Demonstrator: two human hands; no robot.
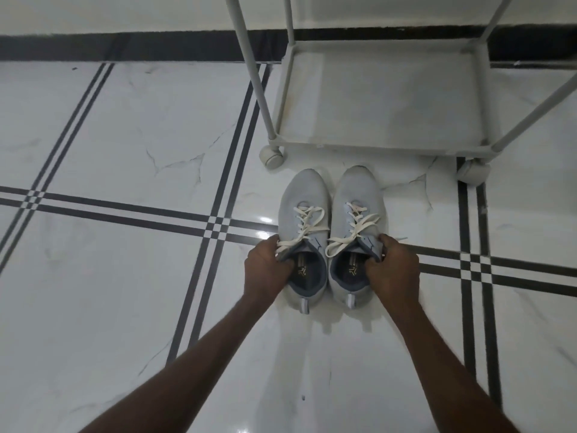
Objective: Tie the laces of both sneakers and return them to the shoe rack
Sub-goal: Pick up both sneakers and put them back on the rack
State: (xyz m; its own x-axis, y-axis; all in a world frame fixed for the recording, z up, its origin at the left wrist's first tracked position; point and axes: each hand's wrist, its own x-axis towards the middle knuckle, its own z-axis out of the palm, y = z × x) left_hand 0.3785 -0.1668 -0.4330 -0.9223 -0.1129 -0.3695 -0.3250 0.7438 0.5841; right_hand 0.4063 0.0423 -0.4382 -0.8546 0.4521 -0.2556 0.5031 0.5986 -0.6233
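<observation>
Two pale grey sneakers stand side by side on the tiled floor, toes pointing at the shoe rack (374,145). The left sneaker (304,195) and the right sneaker (359,192) both have cream laces lying across their tongues. My left hand (268,267) grips the left sneaker's collar on its outer side, fingers inside the opening. My right hand (392,267) grips the right sneaker's collar the same way. The rack's grey bottom shelf, just beyond the toes, holds nothing.
The rack stands on small castor wheels (271,156) with slanting grey posts (249,67) rising from its corners. White marble-look floor tiles with black stripe lines (215,228) spread all round. A black skirting band (125,45) runs along the wall behind.
</observation>
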